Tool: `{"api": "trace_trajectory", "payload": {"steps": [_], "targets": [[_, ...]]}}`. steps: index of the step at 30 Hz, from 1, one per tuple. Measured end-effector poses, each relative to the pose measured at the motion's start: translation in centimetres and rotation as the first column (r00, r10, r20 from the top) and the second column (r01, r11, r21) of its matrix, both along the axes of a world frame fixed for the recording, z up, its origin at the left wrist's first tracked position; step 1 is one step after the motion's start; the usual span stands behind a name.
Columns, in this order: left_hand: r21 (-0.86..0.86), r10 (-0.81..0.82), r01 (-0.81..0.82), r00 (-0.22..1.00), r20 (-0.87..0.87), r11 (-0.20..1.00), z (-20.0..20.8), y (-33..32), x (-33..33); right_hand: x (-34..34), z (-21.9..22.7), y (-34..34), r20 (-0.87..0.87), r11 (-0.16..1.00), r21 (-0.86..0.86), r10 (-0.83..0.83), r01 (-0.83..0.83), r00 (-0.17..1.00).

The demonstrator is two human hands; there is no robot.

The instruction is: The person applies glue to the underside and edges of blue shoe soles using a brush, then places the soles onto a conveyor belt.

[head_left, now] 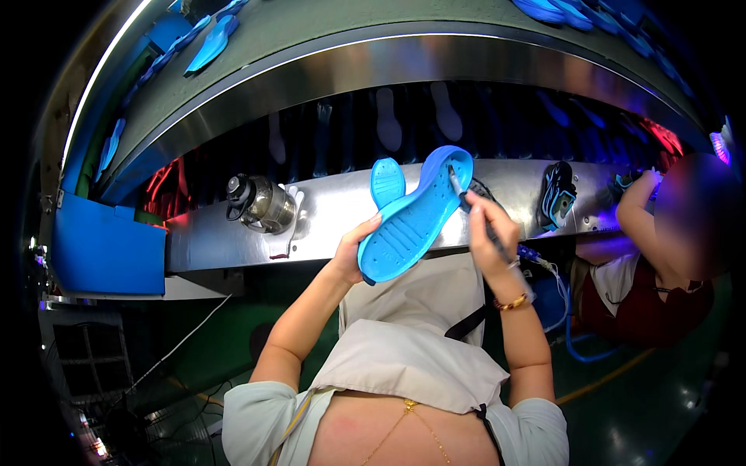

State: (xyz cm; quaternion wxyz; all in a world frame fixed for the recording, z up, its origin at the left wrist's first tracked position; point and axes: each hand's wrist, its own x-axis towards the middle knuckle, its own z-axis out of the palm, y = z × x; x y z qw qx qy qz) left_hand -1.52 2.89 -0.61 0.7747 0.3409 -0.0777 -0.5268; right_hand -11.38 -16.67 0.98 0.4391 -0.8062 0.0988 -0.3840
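Note:
A bright blue shoe sole [408,237] is tilted in front of me, its ridged and dotted inner face turned up. My left hand [353,247] grips its lower left edge, with some fingers hidden beneath. My right hand [493,231] is closed around a slim dark tool [457,185], perhaps a brush or pen; its tip is at the inside of the sole's upper, heel end. Just behind, on the metal bench [334,210], lies another blue sole [387,180], partly covered by the first. Something dark and woven shows beside my right hand, too hidden to name.
A glass bottle with a black lid [268,203] stands on the bench at left, beside white cloth or gloves [289,233]. At right lies a black-and-blue shoe [557,194]. Above runs a green conveyor [326,39] carrying blue soles. A co-worker's arm [637,206] is at far right.

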Motion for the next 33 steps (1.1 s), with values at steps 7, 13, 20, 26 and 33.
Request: {"api": "trace_trajectory", "payload": {"steps": [7,13,20,26,33], "targets": [[0.010,0.091,-0.092,0.996,0.025,0.996,-1.3,0.6,1.3,-2.0,-0.6,2.1,-0.105,0.681,0.561,0.622,-0.470,0.776],[-0.026,0.286,-0.310,0.839,0.462,0.950,3.6,2.2,3.7,-5.4,-2.1,-2.2,0.499,0.016,0.863,0.123,-0.505,0.858],[-0.404,0.453,-0.347,0.868,0.204,0.846,17.6,-7.6,14.0,-6.8,-6.7,-2.5,0.310,0.065,0.948,0.017,-0.310,0.951],[-0.294,0.605,-0.676,0.736,-0.303,0.676,16.7,-13.2,23.5,-6.2,-5.9,-1.5,0.364,0.024,0.931,0.032,-0.365,0.931],[-0.321,0.588,-0.515,0.523,0.617,0.795,12.2,-15.7,26.3,-5.3,-8.5,-2.6,0.224,0.020,0.974,0.036,-0.225,0.974]]}}
